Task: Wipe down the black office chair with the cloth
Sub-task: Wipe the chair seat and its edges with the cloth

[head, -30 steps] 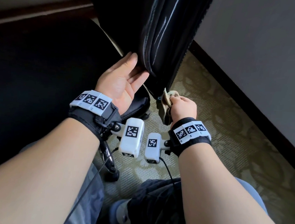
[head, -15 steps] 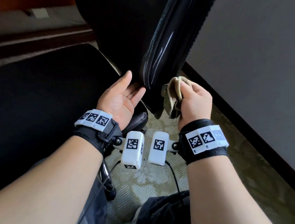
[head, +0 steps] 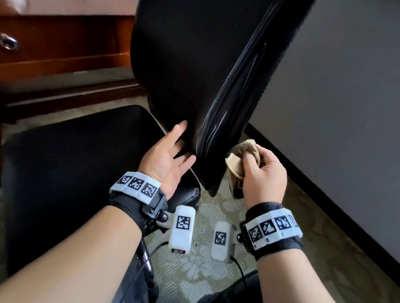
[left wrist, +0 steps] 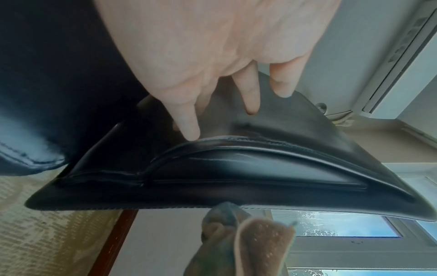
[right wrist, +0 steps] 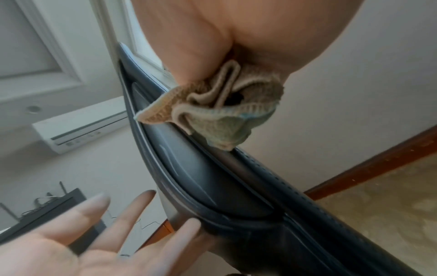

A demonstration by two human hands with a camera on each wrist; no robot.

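Head view: your left hand (head: 169, 158) lies flat, fingers straight, against the front face of the black office chair (head: 192, 61) backrest near its lower edge. Your right hand (head: 263, 176) clutches the bunched tan cloth (head: 238, 154), just beside the backrest's rear edge.

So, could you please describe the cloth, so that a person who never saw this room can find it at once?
Find the black office chair's backrest, which stands tall in the middle. At its lower edge, on the wall side, the right hand grips a bunched cloth. It is the only soft beige thing among black surfaces; the left hand holds nothing.
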